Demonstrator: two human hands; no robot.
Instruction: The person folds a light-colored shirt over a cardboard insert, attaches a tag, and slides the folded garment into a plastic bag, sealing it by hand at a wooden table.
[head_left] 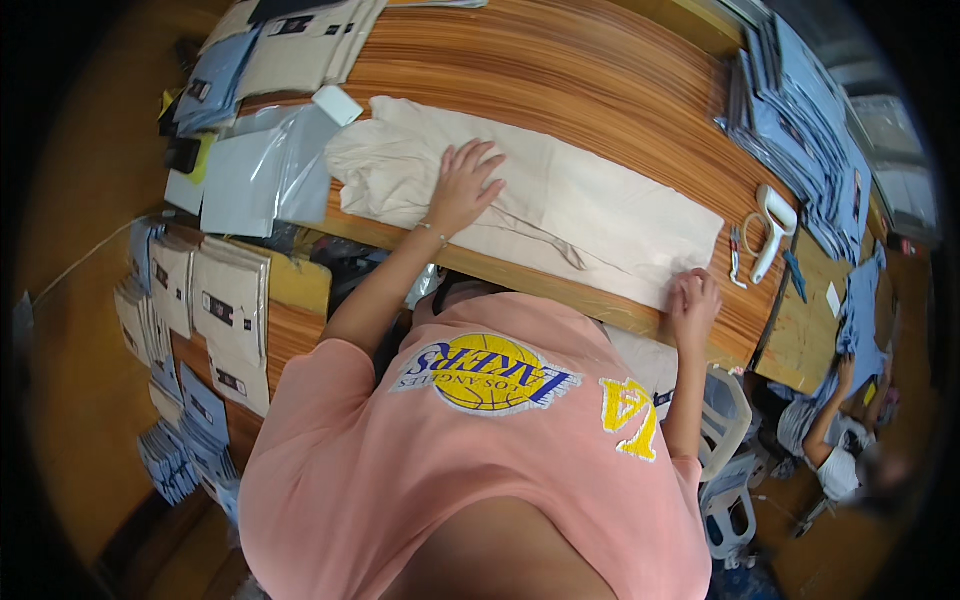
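A cream cloth garment lies folded into a long strip along the near edge of the wooden table, smooth at its right end. Its left end is bunched and wrinkled, and I cannot tell what kind of garment it is. My left hand rests palm down on it beside the wrinkled part, fingers spread. At the near right corner my right hand has its fingers curled and pinched on the garment's edge.
Clear plastic bags and a small white card lie left. Packed cream garments are stacked at the far left; packed blue garments at the right. Nearby are a white handheld tool and red snips. Another person works at right.
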